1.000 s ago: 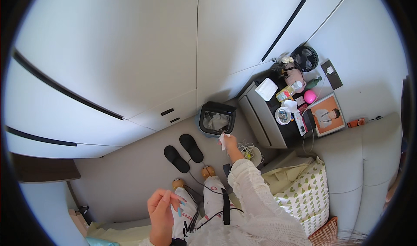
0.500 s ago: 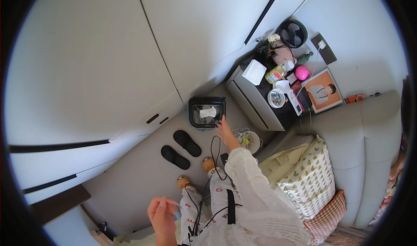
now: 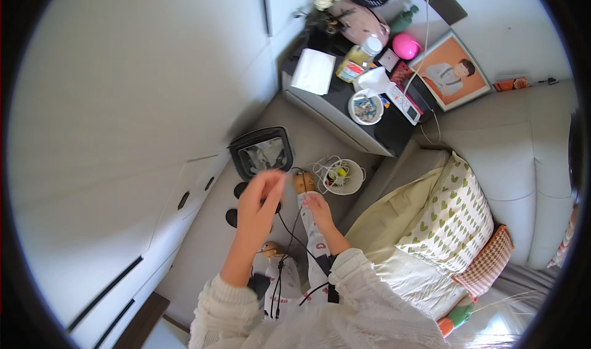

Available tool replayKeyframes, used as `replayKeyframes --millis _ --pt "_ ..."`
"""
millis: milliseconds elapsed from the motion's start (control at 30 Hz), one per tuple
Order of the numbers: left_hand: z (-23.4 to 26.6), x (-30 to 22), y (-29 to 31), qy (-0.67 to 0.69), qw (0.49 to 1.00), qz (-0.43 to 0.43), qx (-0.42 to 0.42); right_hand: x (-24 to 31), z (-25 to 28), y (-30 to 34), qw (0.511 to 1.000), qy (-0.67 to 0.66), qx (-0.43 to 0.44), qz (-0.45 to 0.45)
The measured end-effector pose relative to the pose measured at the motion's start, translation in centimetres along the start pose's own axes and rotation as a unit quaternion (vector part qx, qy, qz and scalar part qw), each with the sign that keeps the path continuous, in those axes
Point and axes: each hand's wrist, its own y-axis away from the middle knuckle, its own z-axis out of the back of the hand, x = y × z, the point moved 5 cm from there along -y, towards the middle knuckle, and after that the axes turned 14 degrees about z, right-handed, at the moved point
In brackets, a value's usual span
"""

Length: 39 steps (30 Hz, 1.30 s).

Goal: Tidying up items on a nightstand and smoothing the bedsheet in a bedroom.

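Note:
My left hand (image 3: 258, 198) is raised in front of the black-rimmed trash bin (image 3: 237, 162). Its thumb and fingertips come together around a pale, smeared bit that I cannot make out. My right hand (image 3: 319, 212) hovers over my right shin, fingers loosely bent and a little apart, with nothing visible in them. A thin black cable (image 3: 287, 229) runs close beside that hand and down over my patterned trousers (image 3: 317, 244). Inside the bin, a crumpled greyish liner (image 3: 265, 154) shows.
A white bucket of cables (image 3: 352, 180) stands right of my feet. Black slippers (image 3: 231, 218) lie partly hidden behind my left hand. A cluttered dark cabinet (image 3: 394, 133) is beyond, white wardrobe doors (image 3: 154, 133) at left, a bed with a heart-print pillow (image 3: 449, 216) at right.
My right hand has left the bin's rim and drawn back toward me. My left hand has risen forward from my lap. The view has shifted, and the bin's white piece no longer stands out.

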Motion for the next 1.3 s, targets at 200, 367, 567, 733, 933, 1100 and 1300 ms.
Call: replayKeyframes --millis 200,367,567,733,933,1100,1300 --pt "-7.8 0.4 -20.1 -0.327 0.916 -0.169 -0.159 19.7 0.3 -9.6 0.868 0.354 -0.138 0.318" --pt "-13.5 0.4 -27.7 -0.504 0.815 -0.188 -0.217 23.7 5.2 -15.7 0.798 0.434 -0.215 0.358" --pt "-12.8 4.2 -31.2 -0.650 0.714 -0.166 -0.200 22.3 5.9 -18.9 0.786 0.520 -0.182 0.280" --pt "-11.3 3.5 -32.0 -0.649 0.712 -0.216 -0.161 21.3 6.0 -20.7 0.808 0.478 -0.221 0.264" --pt "-12.1 2.8 -32.1 -0.596 0.754 -0.212 -0.178 21.1 7.6 -19.2 0.788 0.488 -0.239 0.290" --pt "-17.1 -0.3 -28.7 -0.270 0.919 -0.283 -0.050 21.0 11.9 -16.7 0.763 0.521 -0.287 0.254" --pt "-20.6 -3.2 -28.8 -0.153 0.962 -0.215 -0.070 21.5 15.1 -16.1 0.769 0.512 -0.324 0.204"
